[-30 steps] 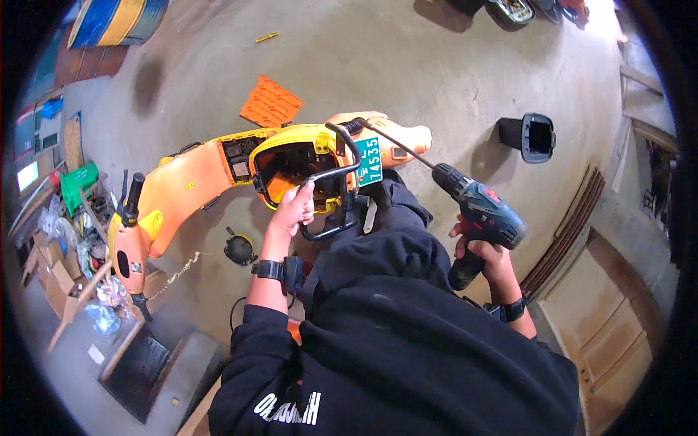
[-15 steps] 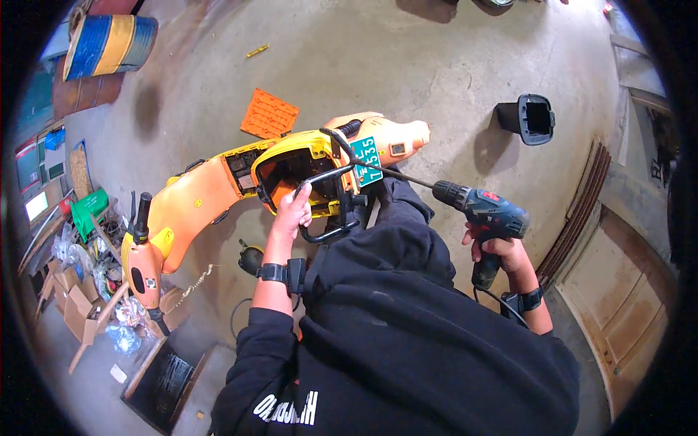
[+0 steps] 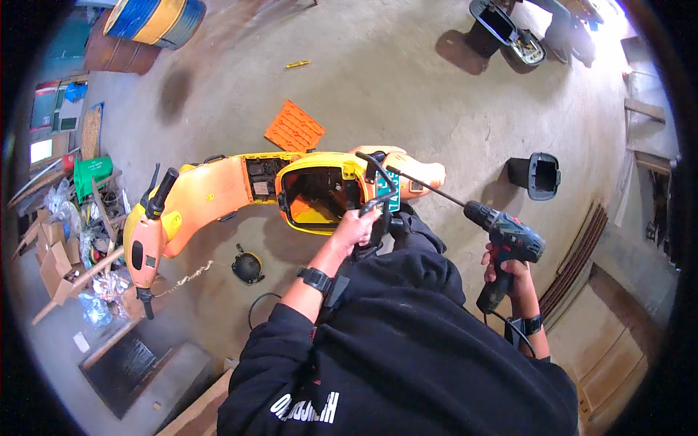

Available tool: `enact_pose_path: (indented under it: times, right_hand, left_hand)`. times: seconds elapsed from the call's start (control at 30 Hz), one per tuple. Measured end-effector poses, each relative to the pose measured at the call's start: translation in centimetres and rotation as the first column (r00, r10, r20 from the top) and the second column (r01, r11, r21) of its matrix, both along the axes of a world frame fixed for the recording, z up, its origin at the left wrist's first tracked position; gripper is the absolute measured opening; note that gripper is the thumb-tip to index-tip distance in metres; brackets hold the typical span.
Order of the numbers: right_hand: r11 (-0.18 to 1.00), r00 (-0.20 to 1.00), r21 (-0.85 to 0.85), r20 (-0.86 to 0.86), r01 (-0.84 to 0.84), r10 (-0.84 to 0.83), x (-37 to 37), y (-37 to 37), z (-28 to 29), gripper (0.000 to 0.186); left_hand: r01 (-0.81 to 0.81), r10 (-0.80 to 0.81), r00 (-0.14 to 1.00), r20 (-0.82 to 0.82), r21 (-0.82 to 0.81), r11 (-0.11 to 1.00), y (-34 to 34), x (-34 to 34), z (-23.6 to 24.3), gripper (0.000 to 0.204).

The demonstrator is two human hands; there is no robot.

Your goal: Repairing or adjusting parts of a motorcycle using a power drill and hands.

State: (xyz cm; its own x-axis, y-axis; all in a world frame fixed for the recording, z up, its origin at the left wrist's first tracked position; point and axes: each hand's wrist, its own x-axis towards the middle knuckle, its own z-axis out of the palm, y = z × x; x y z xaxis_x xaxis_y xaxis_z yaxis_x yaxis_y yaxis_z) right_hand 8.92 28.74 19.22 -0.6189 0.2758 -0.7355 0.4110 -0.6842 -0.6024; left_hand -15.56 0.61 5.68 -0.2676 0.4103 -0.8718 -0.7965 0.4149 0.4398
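A yellow-orange scooter lies across the view in front of me, its seat off and the storage opening bare. My left hand is closed around a black tubular grab rail at the opening's right end, beside the green licence plate. In my right hand is a dark cordless drill, gripped by its handle. Its long thin bit points left, with the tip near the rail and above the plate; whether it touches anything, I cannot tell.
An orange ridged panel lies beyond the scooter. A black bin-like part stands at right, another dark container farther off. Near the scooter's left side is a round black part. Cardboard and plastic clutter piles at far left.
My left hand has shifted the rail right, off the storage opening it partly crossed before. The drill stays in my right hand, its bit tip still near the rail. The whole view has turned slightly.
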Motion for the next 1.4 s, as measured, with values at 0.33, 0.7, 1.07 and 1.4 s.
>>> enact_pose_path:
  times: [0.33,0.7,1.07,1.4]
  right_hand:
    - [0.995,0.995,0.067,0.08,-0.071,0.066,-0.7,-0.5,0.6,0.059]
    - [0.993,0.993,0.066,0.078,-0.096,0.091,-1.9,-1.8,1.1,0.061]
    - [0.998,0.99,0.058,0.138,-0.038,0.03,-1.9,-3.9,2.2,0.06]
    - [0.986,0.972,0.092,0.203,-0.142,0.121,-2.0,-7.8,4.1,0.062]
  left_hand:
    - [-0.077,0.067,0.99,0.125,0.072,0.994,1.6,1.2,-0.2,0.029]
    - [-0.209,0.14,0.948,0.285,0.227,0.951,-7.3,-4.2,-4.1,0.038]
    - [-0.171,0.134,0.933,-0.335,-0.084,0.982,-13.5,-8.3,-9.8,0.02]
    - [-0.116,-0.253,0.679,-0.69,-0.441,0.89,-13.5,-8.1,-19.8,0.039]
